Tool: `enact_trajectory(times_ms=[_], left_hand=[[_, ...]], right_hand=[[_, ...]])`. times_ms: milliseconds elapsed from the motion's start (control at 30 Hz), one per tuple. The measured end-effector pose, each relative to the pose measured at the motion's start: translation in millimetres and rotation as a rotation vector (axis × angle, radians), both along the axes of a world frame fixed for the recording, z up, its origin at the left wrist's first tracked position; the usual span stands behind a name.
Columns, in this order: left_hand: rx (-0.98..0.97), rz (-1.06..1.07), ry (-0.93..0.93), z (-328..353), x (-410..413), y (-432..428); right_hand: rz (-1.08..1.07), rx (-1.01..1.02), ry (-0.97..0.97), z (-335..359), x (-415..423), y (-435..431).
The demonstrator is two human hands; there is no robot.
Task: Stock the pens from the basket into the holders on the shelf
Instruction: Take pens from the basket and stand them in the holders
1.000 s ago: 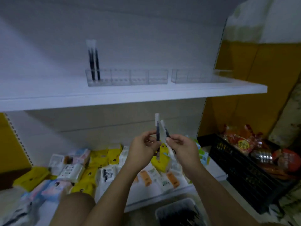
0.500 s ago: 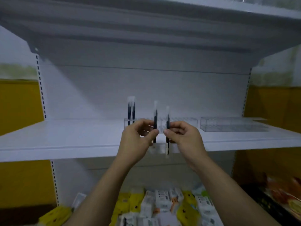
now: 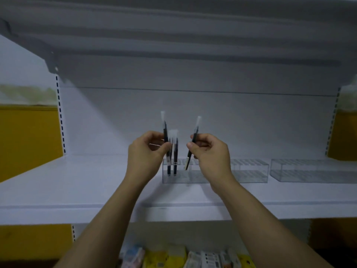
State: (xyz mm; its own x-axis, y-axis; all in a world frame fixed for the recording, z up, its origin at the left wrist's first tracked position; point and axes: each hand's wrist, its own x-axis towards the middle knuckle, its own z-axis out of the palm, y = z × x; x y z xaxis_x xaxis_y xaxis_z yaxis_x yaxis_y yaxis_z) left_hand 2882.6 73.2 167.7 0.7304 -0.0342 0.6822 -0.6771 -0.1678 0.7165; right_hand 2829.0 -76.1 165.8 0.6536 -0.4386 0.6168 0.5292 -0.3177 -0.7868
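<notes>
White shelf (image 3: 77,190) runs wide, with bare board left of the first clear holder (image 3: 249,171); a second holder (image 3: 309,171) sits just right of it. Above the first holder's left end, left hand (image 3: 146,157) fingers pinch one pen (image 3: 165,130) and right hand (image 3: 210,157) fingers pinch another pen (image 3: 195,134). Two pens (image 3: 175,159) stand inside it.

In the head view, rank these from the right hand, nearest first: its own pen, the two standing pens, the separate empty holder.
1. Held pen: pinched in the right hand.
2. Two standing pens: just left of it, in the nearer holder.
3. Empty holder: far right on the shelf.
</notes>
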Motion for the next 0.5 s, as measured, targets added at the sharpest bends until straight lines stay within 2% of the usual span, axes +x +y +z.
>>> enact_trajectory(times_ms=[333, 400, 500], left_hand=[[0.031, -0.005, 0.025, -16, 39, -12], [0.069, -0.001, 0.037, -23, 39, -13], [0.102, 0.016, 0.054, -29, 42, -13]], right_hand=[[-0.031, 0.071, -0.028, -1, 52, 2], [-0.038, 0.034, 0.004, -8, 56, 2], [-0.111, -0.149, 0.095, -13, 61, 4]])
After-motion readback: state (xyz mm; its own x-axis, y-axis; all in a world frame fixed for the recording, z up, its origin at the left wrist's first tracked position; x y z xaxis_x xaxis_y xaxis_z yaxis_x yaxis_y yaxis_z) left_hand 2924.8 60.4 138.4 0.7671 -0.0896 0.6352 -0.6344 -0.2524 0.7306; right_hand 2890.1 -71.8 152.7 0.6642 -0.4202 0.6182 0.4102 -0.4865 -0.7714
